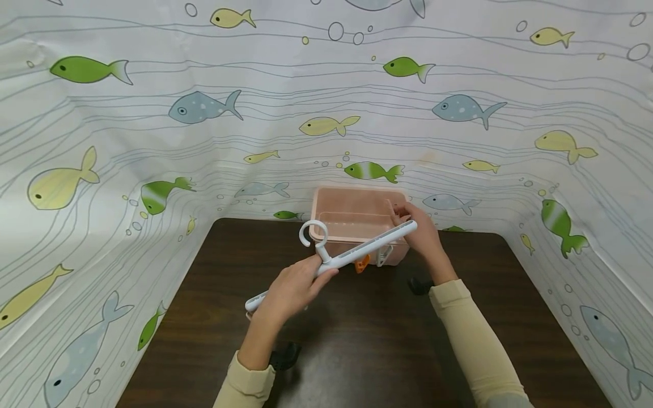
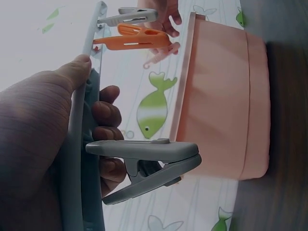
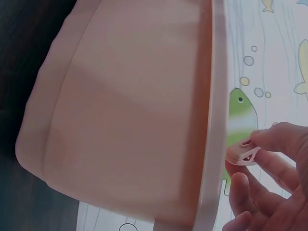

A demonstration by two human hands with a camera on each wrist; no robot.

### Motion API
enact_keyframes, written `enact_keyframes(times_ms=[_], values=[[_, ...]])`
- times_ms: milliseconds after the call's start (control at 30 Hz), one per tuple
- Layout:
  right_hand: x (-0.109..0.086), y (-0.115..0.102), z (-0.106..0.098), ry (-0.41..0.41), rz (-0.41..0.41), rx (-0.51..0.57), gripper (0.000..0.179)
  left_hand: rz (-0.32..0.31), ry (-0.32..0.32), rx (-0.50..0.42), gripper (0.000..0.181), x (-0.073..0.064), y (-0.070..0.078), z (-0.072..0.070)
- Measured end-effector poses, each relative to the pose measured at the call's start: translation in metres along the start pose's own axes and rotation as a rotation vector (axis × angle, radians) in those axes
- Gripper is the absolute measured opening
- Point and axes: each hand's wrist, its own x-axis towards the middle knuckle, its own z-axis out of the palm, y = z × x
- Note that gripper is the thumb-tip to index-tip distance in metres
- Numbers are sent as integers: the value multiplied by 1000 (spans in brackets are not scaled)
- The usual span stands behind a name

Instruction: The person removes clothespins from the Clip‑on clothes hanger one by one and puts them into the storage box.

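Observation:
My left hand (image 1: 296, 289) grips a white clip hanger (image 1: 374, 243) by its bar, the hook upward, tilted in front of a pink plastic bin (image 1: 352, 198). From the bar hang an orange clip (image 2: 137, 41), a light grey clip (image 2: 132, 17) and a darker grey clip (image 2: 154, 151). My right hand (image 1: 420, 229) is at the bin's right end. Between thumb and fingers it pinches a small pink clip (image 3: 243, 150), just beyond the bin's rim in the right wrist view. Whatever lies deep in the bin is hidden.
The bin stands at the back of a dark brown table (image 1: 357, 340). A white sheet (image 1: 275, 68) printed with fish rises behind it and along both sides. Dark objects (image 1: 284, 356) show beside both wrists.

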Motion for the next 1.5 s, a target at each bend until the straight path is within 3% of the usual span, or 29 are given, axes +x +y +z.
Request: enact_keyframes(times_ms=[233, 400, 667, 833, 1033, 1300, 1500], values=[[11, -6, 2, -39, 7, -101, 54, 1, -21, -12, 29, -1, -2, 0], [13, -10, 3, -44, 22, -103, 53, 1, -29, -15, 29, -1, -3, 0], [10, -10, 2, -64, -18, -75, 42, 3, -58, -8, 29, 2, -2, -1], [6, -10, 2, -34, -16, -69, 41, 1, -51, -17, 28, 2, -2, -2], [-1, -13, 0, 25, -18, -8, 37, 5, -44, -17, 28, 3, -3, -2], [-23, -17, -2, 96, -111, 100, 33, -3, -44, -44, 27, 4, -3, -4], [-41, -19, -2, 150, -84, 217, 27, -26, -34, -40, 30, 4, -6, -6]])
